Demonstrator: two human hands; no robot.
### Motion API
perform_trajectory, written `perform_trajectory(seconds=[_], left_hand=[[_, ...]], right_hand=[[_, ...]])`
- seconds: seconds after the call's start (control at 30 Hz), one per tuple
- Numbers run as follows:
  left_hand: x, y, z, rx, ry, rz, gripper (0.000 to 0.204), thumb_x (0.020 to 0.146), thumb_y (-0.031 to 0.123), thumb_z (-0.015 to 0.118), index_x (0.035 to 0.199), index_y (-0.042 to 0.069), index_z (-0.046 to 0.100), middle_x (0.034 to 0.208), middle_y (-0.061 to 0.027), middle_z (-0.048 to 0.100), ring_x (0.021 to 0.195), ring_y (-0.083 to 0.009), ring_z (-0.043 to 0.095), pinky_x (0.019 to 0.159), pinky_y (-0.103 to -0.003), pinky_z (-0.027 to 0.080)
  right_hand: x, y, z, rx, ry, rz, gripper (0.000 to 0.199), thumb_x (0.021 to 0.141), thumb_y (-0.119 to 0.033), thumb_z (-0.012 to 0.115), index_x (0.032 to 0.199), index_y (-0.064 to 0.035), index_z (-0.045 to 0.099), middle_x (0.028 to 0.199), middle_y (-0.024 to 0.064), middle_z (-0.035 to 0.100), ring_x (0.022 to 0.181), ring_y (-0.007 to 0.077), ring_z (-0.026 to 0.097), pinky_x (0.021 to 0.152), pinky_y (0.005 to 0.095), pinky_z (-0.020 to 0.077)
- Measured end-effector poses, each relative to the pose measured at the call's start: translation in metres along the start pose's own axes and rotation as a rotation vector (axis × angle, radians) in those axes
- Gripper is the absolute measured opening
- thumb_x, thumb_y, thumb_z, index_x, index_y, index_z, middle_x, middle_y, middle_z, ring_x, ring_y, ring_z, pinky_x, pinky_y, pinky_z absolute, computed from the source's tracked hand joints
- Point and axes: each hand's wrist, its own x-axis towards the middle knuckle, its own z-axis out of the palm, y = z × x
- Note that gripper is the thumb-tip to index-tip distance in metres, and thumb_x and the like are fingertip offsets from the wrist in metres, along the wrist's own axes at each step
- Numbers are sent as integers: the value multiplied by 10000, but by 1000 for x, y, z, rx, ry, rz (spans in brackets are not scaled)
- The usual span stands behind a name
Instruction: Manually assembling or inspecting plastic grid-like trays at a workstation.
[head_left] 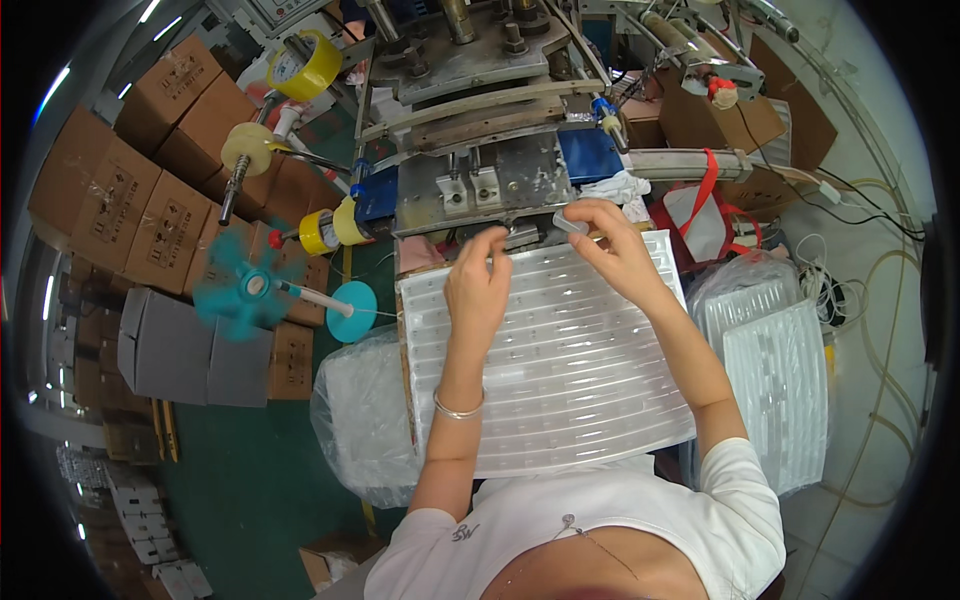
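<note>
My right hand (622,255) pinches a small clear plastic piece (570,222) between thumb and fingers, in front of the press's metal bed. My left hand (478,282) is closed, its fingers curled together near a small metal block (521,237) at the press's front edge; whatever it may hold is hidden. Beneath both forearms lies a wide white ribbed tray (560,350) with rows of small clear pieces, apparently under shiny plastic. The metal press (475,80) stands just beyond, with two small metal brackets (470,192) on its bed.
A teal fan (253,284), its blades blurred, stands at left near yellow tape rolls (305,65) and stacked cartons (110,200). Bagged ribbed trays (775,370) lie at right. A red-handled bag (700,222), white cloth (617,190) and cables (820,270) are beside the press.
</note>
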Motion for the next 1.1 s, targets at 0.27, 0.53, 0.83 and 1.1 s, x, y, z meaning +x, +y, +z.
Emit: perform_trajectory(seconds=[0.27, 0.53, 0.83, 1.1], left_hand=[[109, 11, 20, 651, 92, 220, 348, 835, 373, 580, 1063, 115, 626, 905, -150, 620, 713, -315, 651, 571, -408, 514], [39, 21, -17, 129, 54, 248, 266, 781, 184, 673, 1033, 114, 629, 876, -94, 606, 656, -266, 625, 580, -357, 482], [-24, 2, -80, 106, -157, -18, 249, 772, 156, 689, 1005, 82, 644, 946, -83, 611, 706, -237, 583, 612, -321, 462], [-106, -46, -94, 500, -418, -53, 351, 732, 63, 677, 1069, 81, 582, 927, -97, 616, 792, -276, 607, 650, -365, 466]], right_hand=[[22, 16, -5, -115, 175, -75, 276, 827, -80, 623, 1098, -39, 596, 1056, 74, 604, 818, 155, 586, 672, 263, 511], [85, -1, 26, -567, 321, -433, 237, 797, -137, 647, 1025, -75, 621, 909, 74, 636, 775, 248, 614, 652, 335, 490], [112, 37, 31, -594, 305, -382, 292, 822, -217, 621, 1074, -70, 613, 1051, 141, 608, 966, 329, 575, 805, 369, 468], [-17, 1, 48, -330, -333, -280, 362, 779, -78, 627, 1133, -52, 560, 1031, 101, 588, 953, 258, 587, 794, 357, 477]])
